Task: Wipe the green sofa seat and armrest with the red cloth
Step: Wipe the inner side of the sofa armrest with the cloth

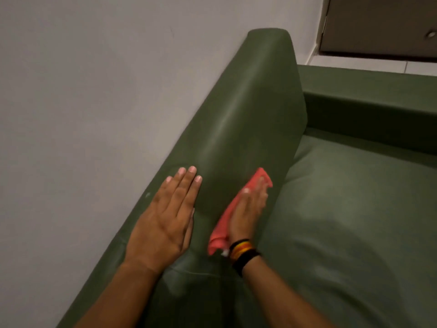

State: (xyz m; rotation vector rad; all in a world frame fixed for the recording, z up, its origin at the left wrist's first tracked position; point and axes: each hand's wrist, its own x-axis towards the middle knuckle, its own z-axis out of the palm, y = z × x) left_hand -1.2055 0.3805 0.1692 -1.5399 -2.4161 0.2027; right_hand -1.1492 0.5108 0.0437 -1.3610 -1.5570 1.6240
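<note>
Green leather-like material covers one sofa [354,233], with one broad armrest [241,119] along the grey wall [94,79]. Two hands rest on this armrest. One left hand [165,216] lies flat with fingers spread straight. One right hand [248,209] presses one red cloth [227,218] flat against the armrest's inner side, beside the seat. Several wristbands [243,254] circle the right wrist.

Dim, soft indoor light; motion-blurred right hand [248,209]; wide-angle bending.

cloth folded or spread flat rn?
Bunched lengthwise, not spread: the cloth shows as a narrow strip pressed under the right hand against the armrest's inner side. Exact folds: cannot tell.
</note>
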